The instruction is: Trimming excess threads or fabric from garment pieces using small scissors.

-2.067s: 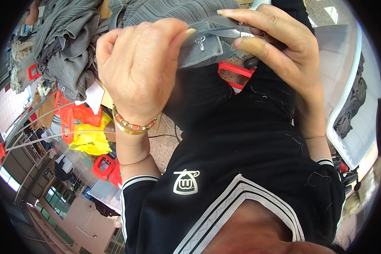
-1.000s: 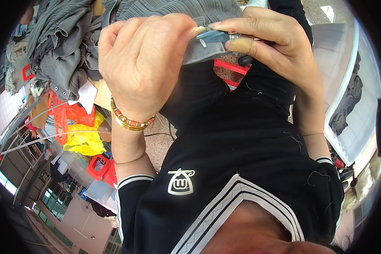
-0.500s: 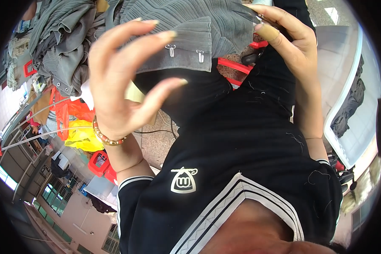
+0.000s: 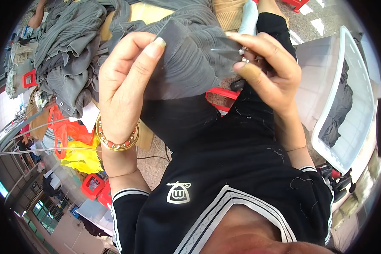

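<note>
A grey ribbed knit garment (image 4: 178, 67) lies over my lap, one smooth banded corner lifted up. My left hand (image 4: 125, 78), with a bracelet on its wrist, pinches that raised edge between thumb and fingers. A small pair of thread snips (image 4: 226, 51) sits in my right hand (image 4: 271, 63), its dark pointed blades aimed left toward the cloth. Tape or a yellowish cover wraps my right thumb. The blades appear apart from my left fingers; whether they touch the cloth behind I cannot tell. The metal hooks on the garment are out of sight.
More grey garments (image 4: 67, 55) are heaped at the left. Red (image 4: 65, 127) and yellow plastic bags (image 4: 82, 156) hang below them, near red stools (image 4: 93, 186). A white bin (image 4: 351, 101) with dark cloth stands at the right. Another person's arm (image 4: 37, 16) shows far left.
My left hand has closed from a spread pose onto the garment's edge and lifted it, turning the hooks out of sight. My right hand with the snips has come left and lower.
</note>
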A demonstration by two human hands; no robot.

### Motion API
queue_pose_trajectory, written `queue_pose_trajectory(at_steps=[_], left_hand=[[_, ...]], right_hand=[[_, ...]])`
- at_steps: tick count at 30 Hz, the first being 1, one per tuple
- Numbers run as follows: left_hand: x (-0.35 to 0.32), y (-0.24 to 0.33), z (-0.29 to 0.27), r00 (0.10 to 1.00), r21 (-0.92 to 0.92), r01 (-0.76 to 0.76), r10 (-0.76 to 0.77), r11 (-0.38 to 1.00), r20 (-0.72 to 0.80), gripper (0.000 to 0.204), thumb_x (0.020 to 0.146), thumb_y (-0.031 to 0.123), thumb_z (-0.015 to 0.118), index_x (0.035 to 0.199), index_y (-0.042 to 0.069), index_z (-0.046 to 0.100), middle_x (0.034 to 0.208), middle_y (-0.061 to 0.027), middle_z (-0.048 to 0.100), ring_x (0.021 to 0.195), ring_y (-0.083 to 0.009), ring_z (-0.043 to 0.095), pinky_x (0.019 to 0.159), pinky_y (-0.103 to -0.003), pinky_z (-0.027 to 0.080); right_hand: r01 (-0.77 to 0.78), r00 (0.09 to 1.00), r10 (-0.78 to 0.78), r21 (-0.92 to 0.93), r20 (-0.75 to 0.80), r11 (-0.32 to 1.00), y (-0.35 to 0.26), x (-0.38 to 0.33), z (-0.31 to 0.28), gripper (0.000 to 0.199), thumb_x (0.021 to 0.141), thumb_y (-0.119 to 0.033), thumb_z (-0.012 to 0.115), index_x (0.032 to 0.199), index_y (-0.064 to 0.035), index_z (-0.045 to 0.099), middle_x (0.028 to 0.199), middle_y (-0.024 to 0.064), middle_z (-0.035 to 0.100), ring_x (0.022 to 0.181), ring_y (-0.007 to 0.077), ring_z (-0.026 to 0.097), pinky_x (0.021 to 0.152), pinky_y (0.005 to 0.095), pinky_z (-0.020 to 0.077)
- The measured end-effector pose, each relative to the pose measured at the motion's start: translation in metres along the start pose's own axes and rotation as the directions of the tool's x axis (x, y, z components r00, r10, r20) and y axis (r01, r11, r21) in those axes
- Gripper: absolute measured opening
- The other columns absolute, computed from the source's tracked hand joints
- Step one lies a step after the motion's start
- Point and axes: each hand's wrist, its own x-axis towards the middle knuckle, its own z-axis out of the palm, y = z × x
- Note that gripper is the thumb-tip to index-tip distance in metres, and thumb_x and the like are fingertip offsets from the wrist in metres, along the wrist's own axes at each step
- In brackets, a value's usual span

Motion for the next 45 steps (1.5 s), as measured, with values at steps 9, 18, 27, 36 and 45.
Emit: queue_pose_trajectory(at_steps=[9, 18, 27, 36, 45], left_hand=[[0.007, -0.002, 0.0, 0.994, -0.103, 0.044, -0.054, 0.994, -0.092, 0.021, 0.099, 0.011, 0.056, 0.115, -0.001, 0.06, 0.104, 0.0002, 0.064, 0.094, -0.0039, 0.056, 0.086, -0.019, 0.042], [0.007, -0.003, 0.002, 0.997, -0.011, 0.047, -0.048, 0.999, -0.059, 0.021, 0.099, 0.012, 0.056, 0.114, -0.002, 0.061, 0.099, 0.0024, 0.063, 0.088, -0.0016, 0.054, 0.079, -0.016, 0.041], [0.01, 0.0, 0.001, 0.998, -0.026, 0.061, -0.061, 0.998, -0.008, 0.021, 0.099, 0.01, 0.056, 0.114, -0.003, 0.06, 0.098, 0.0025, 0.062, 0.088, -0.0021, 0.054, 0.08, -0.016, 0.041], [0.012, 0.012, -0.018, 0.965, 0.042, 0.189, -0.193, 0.981, 0.176, 0.031, 0.095, 0.009, 0.056, 0.124, -0.003, 0.055, 0.111, -0.0066, 0.067, 0.102, -0.0091, 0.061, 0.093, -0.022, 0.044], [-0.004, 0.031, -0.053, 0.917, 0.212, 0.258, -0.308, 0.943, 0.255, 0.031, 0.095, 0.009, 0.055, 0.123, -0.005, 0.057, 0.1, -0.0053, 0.069, 0.093, -0.0074, 0.064, 0.087, -0.02, 0.046]], right_hand=[[0.051, 0.999, -0.05, -0.044, 0.007, 0.998, 0.004, 0.01, 0.016, 0.039, 0.073, -0.008, 0.081, 0.111, -0.0051, 0.071, 0.076, 0.0031, 0.06, 0.058, 0.0093, 0.049, 0.052, 0.0226, 0.0394], [0.075, 0.997, -0.078, -0.11, -0.019, 0.991, 0.007, 0.016, 0.022, 0.04, 0.073, -0.009, 0.081, 0.112, -0.006, 0.071, 0.073, 0.003, 0.058, 0.06, 0.0108, 0.051, 0.052, 0.0239, 0.0417], [-0.156, 0.987, 0.162, 0.195, -0.012, 0.968, -0.001, 0.018, 0.028, 0.032, 0.082, -0.004, 0.076, 0.113, 0.0005, 0.067, 0.09, -0.0007, 0.067, 0.07, 0.0028, 0.056, 0.061, 0.0194, 0.0465], [-0.388, 0.913, 0.38, 0.603, 0.148, 0.697, 0.013, 0.022, 0.01, 0.014, 0.089, -0.009, 0.067, 0.1, -0.0003, 0.069, 0.074, -0.0028, 0.063, 0.062, 0.0006, 0.051, 0.054, 0.016, 0.0352], [-0.211, 0.958, 0.282, 0.53, -0.055, 0.821, 0.009, 0.006, -0.021, 0.011, 0.087, -0.007, 0.069, 0.093, 0.0012, 0.068, 0.072, -0.0027, 0.055, 0.056, 0.0033, 0.042, 0.051, 0.0192, 0.0291]])
